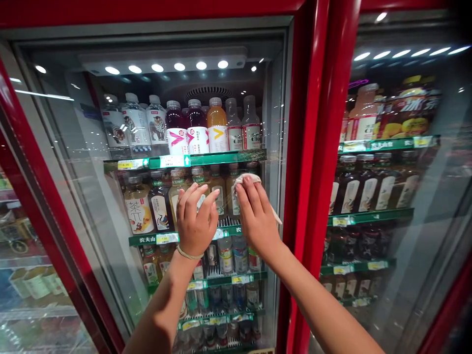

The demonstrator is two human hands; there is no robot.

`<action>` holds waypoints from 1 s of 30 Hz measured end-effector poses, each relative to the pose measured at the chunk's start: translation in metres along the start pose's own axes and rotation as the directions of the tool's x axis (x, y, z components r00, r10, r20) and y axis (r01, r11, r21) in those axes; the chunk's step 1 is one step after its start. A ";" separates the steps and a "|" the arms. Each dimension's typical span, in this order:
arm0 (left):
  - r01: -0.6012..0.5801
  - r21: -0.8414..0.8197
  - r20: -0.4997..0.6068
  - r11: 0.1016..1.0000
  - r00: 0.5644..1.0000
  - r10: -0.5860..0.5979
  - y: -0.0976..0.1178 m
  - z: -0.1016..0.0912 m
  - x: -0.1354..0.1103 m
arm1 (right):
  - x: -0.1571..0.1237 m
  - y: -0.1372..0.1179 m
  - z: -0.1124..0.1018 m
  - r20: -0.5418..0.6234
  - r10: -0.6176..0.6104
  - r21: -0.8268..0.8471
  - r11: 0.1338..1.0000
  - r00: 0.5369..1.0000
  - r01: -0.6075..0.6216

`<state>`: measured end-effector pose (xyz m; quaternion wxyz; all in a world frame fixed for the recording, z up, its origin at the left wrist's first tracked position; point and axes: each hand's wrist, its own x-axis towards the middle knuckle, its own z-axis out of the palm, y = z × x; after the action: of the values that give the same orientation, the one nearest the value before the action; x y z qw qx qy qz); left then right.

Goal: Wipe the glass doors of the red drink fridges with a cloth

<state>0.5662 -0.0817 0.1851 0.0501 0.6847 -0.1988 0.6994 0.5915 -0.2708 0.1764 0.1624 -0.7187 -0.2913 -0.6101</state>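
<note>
In the head view my right hand (257,214) presses a pale, folded cloth (248,178) against the glass door (273,196) of a drinks fridge. The cloth shows above my fingertips and as a loose edge near my wrist; the rest is hidden under the palm. To its left, my left hand (195,214) is raised at the glass with fingers spread and nothing in it. Whether its fingertips touch the pane I cannot tell. A thin band (189,254) circles my left wrist. Bottles of tea (140,206) stand on the shelf behind the glass.
Red door frames (308,172) border the glass on both sides. Behind it, bottled drinks (217,125) fill several shelves with green price strips (228,157). A second fridge door with dark bottles (368,184) is at the right. More shelves (37,282) show at the left.
</note>
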 end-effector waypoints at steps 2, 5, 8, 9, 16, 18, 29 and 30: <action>-0.006 0.003 -0.011 1.000 1.000 0.006 -0.001 0.002 -0.003 | 0.002 0.001 0.000 -0.006 0.005 -0.008 1.000 1.000 -0.005; -0.022 0.001 -0.016 1.000 1.000 0.022 -0.003 0.002 -0.005 | 0.000 0.000 0.001 -0.115 0.117 -0.069 0.990 0.986 -0.125; -0.036 0.013 -0.024 0.999 0.999 0.037 -0.004 0.000 -0.005 | -0.004 -0.005 0.004 -0.102 0.074 -0.084 0.993 0.992 -0.083; -0.042 0.016 -0.025 0.999 0.999 0.042 -0.004 0.000 -0.005 | -0.004 -0.006 0.005 -0.064 0.011 -0.079 0.997 0.998 -0.016; -0.044 0.029 -0.056 0.999 0.997 0.046 -0.004 0.001 -0.006 | -0.005 0.000 0.006 -0.220 0.161 -0.190 0.960 0.962 -0.204; -0.047 0.029 -0.057 0.998 0.997 0.049 -0.004 0.002 -0.006 | -0.010 -0.004 0.008 -0.156 0.097 -0.190 0.974 0.983 -0.126; -0.039 0.000 -0.062 0.999 0.997 0.038 -0.003 0.000 -0.006 | -0.009 -0.008 0.012 -0.126 0.032 -0.144 0.988 0.992 -0.050; -0.038 -0.005 -0.060 0.999 0.997 0.037 -0.004 0.000 -0.007 | -0.009 -0.009 0.012 -0.117 0.016 -0.142 0.989 0.993 -0.032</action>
<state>0.5680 -0.0769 0.1795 0.0448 0.6594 -0.2120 0.7199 0.5946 -0.2581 0.1641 0.1342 -0.6955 -0.2281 -0.6680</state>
